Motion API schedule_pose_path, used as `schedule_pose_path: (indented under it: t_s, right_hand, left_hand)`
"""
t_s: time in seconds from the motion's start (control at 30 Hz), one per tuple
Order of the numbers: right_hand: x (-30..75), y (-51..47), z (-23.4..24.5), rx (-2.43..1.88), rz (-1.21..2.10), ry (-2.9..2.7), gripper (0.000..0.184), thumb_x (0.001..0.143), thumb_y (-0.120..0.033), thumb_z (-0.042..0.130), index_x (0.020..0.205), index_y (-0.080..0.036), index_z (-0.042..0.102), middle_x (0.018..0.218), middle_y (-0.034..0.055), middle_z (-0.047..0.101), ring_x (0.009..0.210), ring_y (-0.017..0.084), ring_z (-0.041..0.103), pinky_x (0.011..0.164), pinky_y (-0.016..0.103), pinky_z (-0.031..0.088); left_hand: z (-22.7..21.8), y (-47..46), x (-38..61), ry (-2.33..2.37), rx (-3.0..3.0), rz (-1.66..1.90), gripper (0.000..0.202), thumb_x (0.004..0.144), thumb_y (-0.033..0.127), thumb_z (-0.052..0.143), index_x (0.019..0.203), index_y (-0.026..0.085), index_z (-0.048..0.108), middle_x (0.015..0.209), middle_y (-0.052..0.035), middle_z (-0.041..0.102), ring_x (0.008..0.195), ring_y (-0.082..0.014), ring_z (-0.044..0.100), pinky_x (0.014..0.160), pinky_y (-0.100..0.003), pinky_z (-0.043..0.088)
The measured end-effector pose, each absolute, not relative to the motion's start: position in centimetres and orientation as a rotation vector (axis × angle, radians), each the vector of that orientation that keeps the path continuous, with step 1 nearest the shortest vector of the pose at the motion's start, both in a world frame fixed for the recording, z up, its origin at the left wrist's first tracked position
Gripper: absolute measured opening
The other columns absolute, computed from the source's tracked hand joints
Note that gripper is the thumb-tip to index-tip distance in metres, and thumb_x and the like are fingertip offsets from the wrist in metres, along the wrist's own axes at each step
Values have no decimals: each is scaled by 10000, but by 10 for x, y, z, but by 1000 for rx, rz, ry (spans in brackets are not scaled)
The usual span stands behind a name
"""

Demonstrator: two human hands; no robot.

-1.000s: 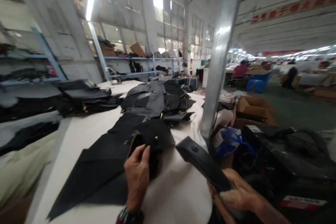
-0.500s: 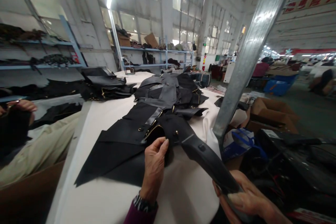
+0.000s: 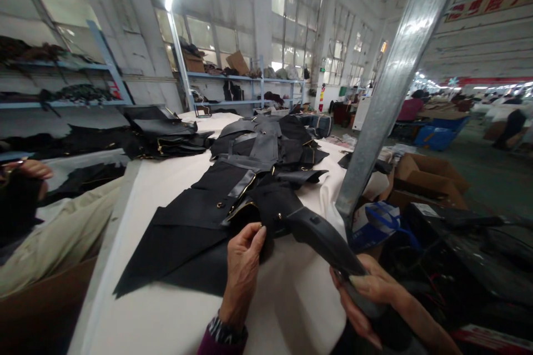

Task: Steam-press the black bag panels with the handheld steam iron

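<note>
Black fabric pieces [image 3: 183,233] with gold-toned zips and metal fittings lie spread on a pale table in front of me. My left hand [image 3: 245,252] is closed in a pinch on the edge of one black fabric piece, just beside an open gold zip [image 3: 245,199]. In my right hand [image 3: 375,294] is a black hand-held tool [image 3: 318,236] with a long curved body, its fingers wrapped round the grip. The tool's far end rests on or very near the same fabric, right of the left hand; its tip is hidden against the black cloth.
More black pieces [image 3: 262,141] lie stacked farther back on the table [image 3: 137,216]. A metal post [image 3: 400,66] rises at the table's right edge, beside cardboard boxes [image 3: 428,177] and a blue-white bag [image 3: 377,222]. At far left, another person's hand [image 3: 35,169] holds dark cloth.
The whole view has shifted slightly. The right hand and the tool have moved a little up and left, closer to the left hand, which keeps its pinch on the fabric.
</note>
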State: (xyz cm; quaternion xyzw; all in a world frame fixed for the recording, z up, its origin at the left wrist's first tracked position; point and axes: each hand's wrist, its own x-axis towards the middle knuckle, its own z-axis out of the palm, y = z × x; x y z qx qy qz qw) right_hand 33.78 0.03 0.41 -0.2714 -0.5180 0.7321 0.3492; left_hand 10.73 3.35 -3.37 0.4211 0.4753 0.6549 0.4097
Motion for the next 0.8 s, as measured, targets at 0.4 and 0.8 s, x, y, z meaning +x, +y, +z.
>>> schedule_pose_path:
  t_s: [0.4, 0.8]
  right_hand:
    - [345, -10, 8, -781, 2021, -1324, 348, 811, -432, 535, 935, -109, 494, 515, -19, 502, 378, 65, 398, 344, 150, 300]
    - [371, -6, -2, -948, 1929, -1392, 396, 811, -481, 532, 911, -97, 529, 506, -11, 521, 358, 49, 385, 337, 138, 309]
  left_hand:
    - [-42, 35, 111, 1322, 1196, 1624, 211, 793, 370, 585, 803, 164, 627, 709, 26, 555, 657, -114, 452, 605, -201, 347]
    - [-56, 26, 105, 1415, 1265, 1542, 213, 788, 367, 583, 718, 166, 584, 622, 46, 463, 595, -104, 400, 551, -195, 319]
